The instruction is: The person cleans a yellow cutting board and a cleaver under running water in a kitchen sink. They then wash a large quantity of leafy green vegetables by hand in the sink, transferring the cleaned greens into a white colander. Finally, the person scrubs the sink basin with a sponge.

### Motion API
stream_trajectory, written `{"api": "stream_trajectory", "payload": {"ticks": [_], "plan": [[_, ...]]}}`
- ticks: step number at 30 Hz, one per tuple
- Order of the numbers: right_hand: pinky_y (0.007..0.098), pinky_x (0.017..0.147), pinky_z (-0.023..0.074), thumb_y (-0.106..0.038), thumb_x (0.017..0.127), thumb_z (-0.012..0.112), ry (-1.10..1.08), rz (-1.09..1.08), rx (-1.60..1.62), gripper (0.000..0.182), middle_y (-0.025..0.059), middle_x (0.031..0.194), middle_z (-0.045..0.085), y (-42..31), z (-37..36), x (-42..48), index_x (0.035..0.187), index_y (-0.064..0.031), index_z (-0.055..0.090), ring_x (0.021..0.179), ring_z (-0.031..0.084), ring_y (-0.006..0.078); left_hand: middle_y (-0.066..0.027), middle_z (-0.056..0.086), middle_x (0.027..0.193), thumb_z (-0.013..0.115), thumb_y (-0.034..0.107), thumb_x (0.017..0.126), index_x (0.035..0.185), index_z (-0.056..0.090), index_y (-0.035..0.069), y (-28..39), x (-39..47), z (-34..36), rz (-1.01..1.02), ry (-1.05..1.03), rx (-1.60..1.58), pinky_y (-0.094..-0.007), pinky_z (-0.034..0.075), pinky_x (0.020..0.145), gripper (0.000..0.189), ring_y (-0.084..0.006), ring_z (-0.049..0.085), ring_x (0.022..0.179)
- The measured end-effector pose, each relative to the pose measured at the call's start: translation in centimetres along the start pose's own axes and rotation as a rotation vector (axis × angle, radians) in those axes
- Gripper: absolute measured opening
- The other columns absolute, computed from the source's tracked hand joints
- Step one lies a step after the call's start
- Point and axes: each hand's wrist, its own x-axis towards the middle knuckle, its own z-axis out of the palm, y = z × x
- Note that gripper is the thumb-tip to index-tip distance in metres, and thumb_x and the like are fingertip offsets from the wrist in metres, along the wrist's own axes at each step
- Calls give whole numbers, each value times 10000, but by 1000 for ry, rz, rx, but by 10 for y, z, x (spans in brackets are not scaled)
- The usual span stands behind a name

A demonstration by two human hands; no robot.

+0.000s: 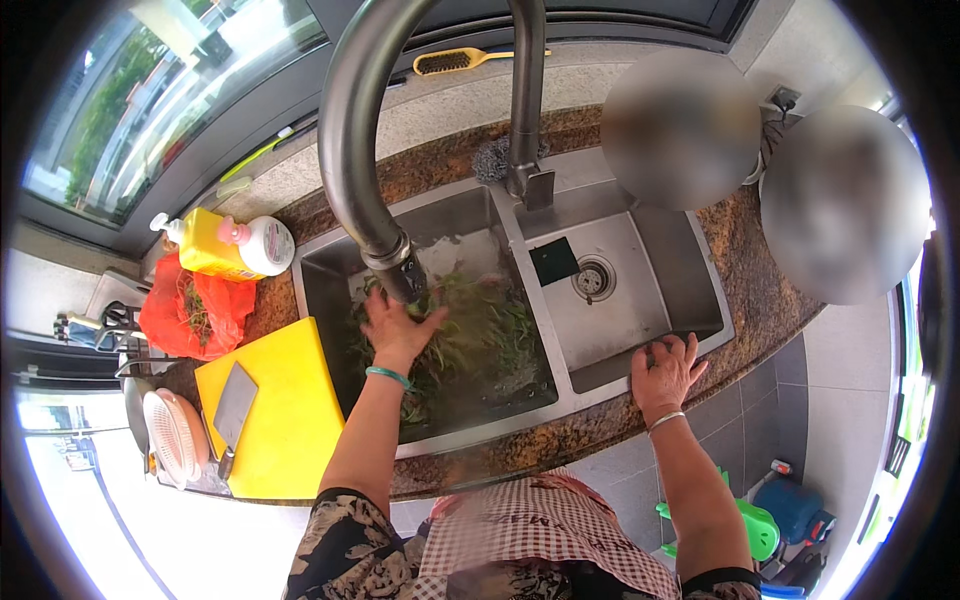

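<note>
My left hand [397, 330] is spread over the left basin of a steel double sink [555, 394], just under the faucet's spout [405, 277]. Leafy greens [480, 322] float in cloudy water below it, and whether the fingers touch them I cannot tell. On the front rim of the right basin rests my right hand [664, 371], fingers apart, holding nothing. That basin [611, 300] shows its drain strainer [594, 277] with a dark green scouring pad [554, 261] beside it.
Left of the sink, a cleaver [236, 405] lies on a yellow cutting board [292, 420]. Behind stand a red plastic bag [232, 307] with plant scraps, a yellow pump bottle [214, 244] and a white bottle [270, 246]. A steel-wool scrubber [491, 160] sits by the faucet base.
</note>
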Motion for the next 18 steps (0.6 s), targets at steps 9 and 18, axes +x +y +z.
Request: {"api": "stream_trajectory", "payload": {"ticks": [9,18], "plan": [[724,1156,93,-350,866,579,22,-14,-7,325,65,1363,556,3,4,1,957,-96,759,1479,255,367,-281,625,1285,726,391,906,1461,430,-65,15,-4,19,-80,-669,-264,-449,529,966,777,-387,615,1196],[725,1157,109,-361,867,572,23,-21,-22,339,64,1346,552,6,4,0,971,-98,758,1483,252,356,-300,546,1382,659,643,862,1540,395,114,-32,6,-1,-367,-114,-31,-476,476,1040,900,-428,540,1277]]}}
